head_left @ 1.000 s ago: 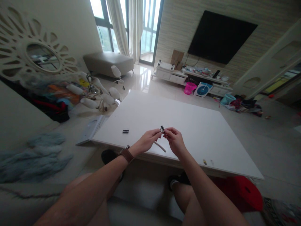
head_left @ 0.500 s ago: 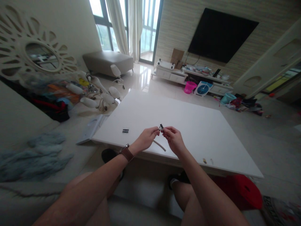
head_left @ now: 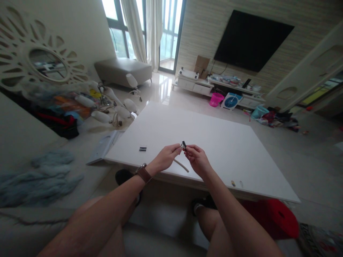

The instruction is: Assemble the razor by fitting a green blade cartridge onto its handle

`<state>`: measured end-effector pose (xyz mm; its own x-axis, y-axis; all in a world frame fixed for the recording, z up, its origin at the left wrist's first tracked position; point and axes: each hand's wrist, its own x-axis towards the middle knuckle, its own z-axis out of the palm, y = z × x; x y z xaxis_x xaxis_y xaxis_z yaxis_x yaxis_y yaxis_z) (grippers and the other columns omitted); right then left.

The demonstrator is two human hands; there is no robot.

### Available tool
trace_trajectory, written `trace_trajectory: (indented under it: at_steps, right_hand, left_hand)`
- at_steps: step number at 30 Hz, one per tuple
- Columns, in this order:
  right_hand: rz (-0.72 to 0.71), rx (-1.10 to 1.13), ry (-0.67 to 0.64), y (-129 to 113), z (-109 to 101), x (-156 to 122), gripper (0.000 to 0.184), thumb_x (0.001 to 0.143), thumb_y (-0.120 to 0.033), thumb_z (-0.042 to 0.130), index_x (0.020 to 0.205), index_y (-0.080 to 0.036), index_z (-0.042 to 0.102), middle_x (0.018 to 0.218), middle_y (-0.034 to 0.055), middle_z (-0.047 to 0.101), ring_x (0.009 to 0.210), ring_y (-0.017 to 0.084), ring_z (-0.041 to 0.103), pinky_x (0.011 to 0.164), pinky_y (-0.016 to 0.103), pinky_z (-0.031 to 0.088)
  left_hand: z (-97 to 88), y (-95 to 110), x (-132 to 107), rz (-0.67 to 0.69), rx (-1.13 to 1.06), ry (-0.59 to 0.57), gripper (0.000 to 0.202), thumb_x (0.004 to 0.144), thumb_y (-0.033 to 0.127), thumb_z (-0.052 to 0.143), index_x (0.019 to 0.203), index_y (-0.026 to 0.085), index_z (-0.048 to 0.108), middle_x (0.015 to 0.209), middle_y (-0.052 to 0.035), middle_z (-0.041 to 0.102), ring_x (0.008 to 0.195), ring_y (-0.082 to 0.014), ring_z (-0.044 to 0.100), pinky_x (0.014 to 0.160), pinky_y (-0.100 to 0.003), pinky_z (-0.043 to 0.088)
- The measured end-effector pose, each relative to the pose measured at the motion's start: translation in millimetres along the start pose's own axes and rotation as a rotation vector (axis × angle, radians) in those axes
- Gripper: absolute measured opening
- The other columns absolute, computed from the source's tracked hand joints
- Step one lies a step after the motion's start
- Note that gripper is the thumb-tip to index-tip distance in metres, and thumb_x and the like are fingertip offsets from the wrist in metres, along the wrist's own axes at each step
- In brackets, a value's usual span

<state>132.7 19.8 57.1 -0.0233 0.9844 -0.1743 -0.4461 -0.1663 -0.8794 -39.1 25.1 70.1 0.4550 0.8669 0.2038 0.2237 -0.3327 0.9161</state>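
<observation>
Above the near part of the white table (head_left: 214,142), both my hands meet at a small black-and-silver piece (head_left: 183,145), too small to identify. My left hand (head_left: 170,154), with a brown-strapped watch on its wrist, is closed in a pinch at the piece's left side. Fingertips of my right hand (head_left: 197,155) pinch its right side. Below the left hand a thin beige cord-like strip (head_left: 181,165) shows; whether it joins the piece I cannot tell. A small item with two black strips (head_left: 143,149) lies left of my hands.
Two small bits, one yellowish-brown (head_left: 233,183), lie near the table's front right edge. A red roll (head_left: 281,217) stands beside that corner. Lamp parts with white shades (head_left: 123,111) are on the floor at left. A pink basket (head_left: 216,99) stands beyond the table.
Both hands stay in nearly the same place. The right fingers have shifted slightly on the black-and-silver piece, which shows a little more of its dark side.
</observation>
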Motion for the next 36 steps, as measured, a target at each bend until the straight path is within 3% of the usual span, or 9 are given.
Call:
trace_trajectory:
  at_steps: [21, 30, 36]
  right_hand:
    - [-0.010, 0.016, 0.037, -0.3, 1.7, -5.2, 0.025, 0.057, -0.029, 0.091, 0.075, -0.021, 0.076, 0.081, 0.0045, 0.076, 0.067, 0.015, 0.065, 0.064, 0.028, 0.055]
    - [0.013, 0.034, 0.041, -0.5, -0.8, -5.4, 0.027, 0.056, -0.030, 0.092, 0.075, -0.020, 0.076, 0.076, 0.0029, 0.074, 0.063, 0.013, 0.063, 0.064, 0.028, 0.054]
    - [-0.040, 0.014, 0.082, -2.5, -0.3, -3.6, 0.027, 0.058, -0.032, 0.091, 0.077, -0.021, 0.074, 0.078, 0.0038, 0.075, 0.066, 0.013, 0.064, 0.065, 0.028, 0.052]
  left_hand:
    - [-0.6, 2.8, -0.2, 0.025, 0.049, -0.025, 0.033, 0.099, 0.040, 0.039, 0.092, 0.018, 0.062, 0.091, -0.0034, 0.067, 0.085, -0.0191, 0.057, 0.081, -0.029, 0.043]
    - [1.1, 5.2, -4.5, 0.025, 0.219, -0.039, 0.030, 0.100, 0.038, 0.039, 0.092, 0.020, 0.062, 0.084, -0.0017, 0.067, 0.078, -0.0181, 0.057, 0.072, -0.029, 0.038]
    - [-2.4, 5.8, -3.1, 0.018, 0.005, 0.028, 0.031, 0.099, 0.039, 0.040, 0.083, 0.018, 0.057, 0.077, 0.0001, 0.058, 0.074, -0.0151, 0.051, 0.070, -0.028, 0.039]
